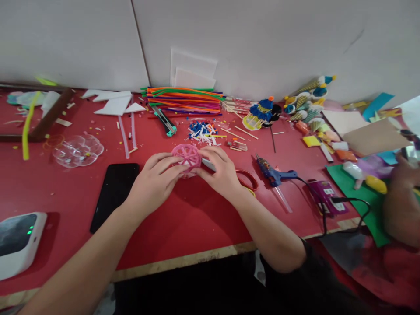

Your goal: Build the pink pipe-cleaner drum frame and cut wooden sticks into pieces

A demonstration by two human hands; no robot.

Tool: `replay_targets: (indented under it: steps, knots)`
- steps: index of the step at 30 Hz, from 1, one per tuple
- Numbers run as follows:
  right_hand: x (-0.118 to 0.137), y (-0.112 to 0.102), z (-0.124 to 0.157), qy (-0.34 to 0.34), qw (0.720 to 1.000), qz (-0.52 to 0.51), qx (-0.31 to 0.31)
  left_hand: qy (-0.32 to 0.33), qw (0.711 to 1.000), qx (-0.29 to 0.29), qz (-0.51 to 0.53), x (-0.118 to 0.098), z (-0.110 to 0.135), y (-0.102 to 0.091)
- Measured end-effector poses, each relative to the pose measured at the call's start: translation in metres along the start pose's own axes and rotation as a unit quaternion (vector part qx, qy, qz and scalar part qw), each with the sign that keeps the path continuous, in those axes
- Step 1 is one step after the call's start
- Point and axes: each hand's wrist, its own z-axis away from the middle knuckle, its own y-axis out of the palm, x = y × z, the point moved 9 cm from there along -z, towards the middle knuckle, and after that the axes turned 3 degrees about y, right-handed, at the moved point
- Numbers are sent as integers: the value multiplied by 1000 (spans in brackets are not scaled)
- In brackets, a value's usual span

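Observation:
A small pink openwork basket-like piece is held over the red table between both of my hands. My left hand grips its left side with fingers curled round it. My right hand pinches its right side, fingers closed. Red-handled scissors lie just behind my right hand. A black phone lies flat to the left of my left wrist.
A blue glue gun with a black cord lies to the right. Coloured pipe cleaners, cut straw bits, a clear plastic dish and a white device surround the spot. Another person's arm rests at the right edge over green paper.

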Motion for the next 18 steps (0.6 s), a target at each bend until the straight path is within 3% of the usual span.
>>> replay_targets:
  steps: [8, 18]
  knots:
    - [-2, 10, 2, 10, 998, -28, 55, -27, 999, -32, -22, -1, 0, -6]
    - [9, 4, 3, 18, 999, -25, 11, -68, 997, -30, 34, 7, 0, -6]
